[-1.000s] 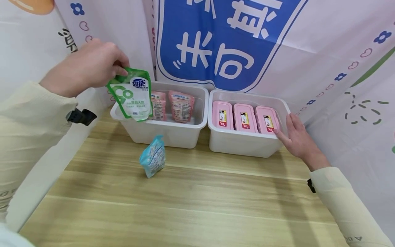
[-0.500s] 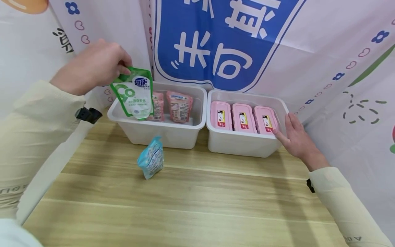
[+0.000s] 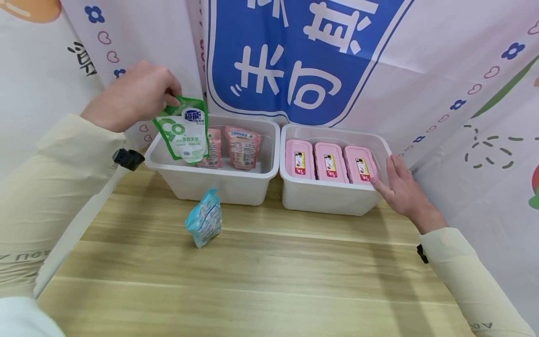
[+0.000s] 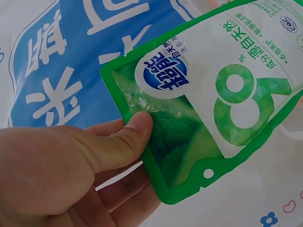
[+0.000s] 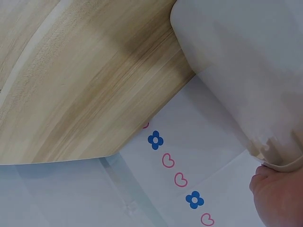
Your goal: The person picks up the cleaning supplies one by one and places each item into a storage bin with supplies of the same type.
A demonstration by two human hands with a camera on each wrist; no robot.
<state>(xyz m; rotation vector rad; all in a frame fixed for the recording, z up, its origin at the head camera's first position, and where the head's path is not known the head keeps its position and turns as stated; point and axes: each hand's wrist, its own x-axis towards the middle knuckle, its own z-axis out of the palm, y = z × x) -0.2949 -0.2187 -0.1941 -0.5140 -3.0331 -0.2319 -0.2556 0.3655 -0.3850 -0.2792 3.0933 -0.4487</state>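
Observation:
My left hand (image 3: 136, 96) pinches the top edge of a green and white detergent pouch (image 3: 187, 135), thumb on its front in the left wrist view. The pouch hangs upright at the left end of the left white bin (image 3: 219, 185), its lower edge inside the rim in the head view. Two pink pouches (image 3: 243, 149) stand in that bin, one partly hidden behind the green pouch. My right hand (image 3: 404, 189) rests at the right end of the right white bin (image 3: 328, 199), fingers extended along the rim and thumb over the front corner.
Three pink lidded boxes (image 3: 331, 161) fill the front of the right bin. A blue pouch (image 3: 205, 220) stands on the wooden table (image 3: 269, 276) before the left bin. Printed cloth (image 3: 421, 56) hangs close behind and at both sides.
My left hand has moved slightly right and down with the green pouch, whose bottom has gone from overlapping the left bin's front rim to inside it. The right hand keeps its place.

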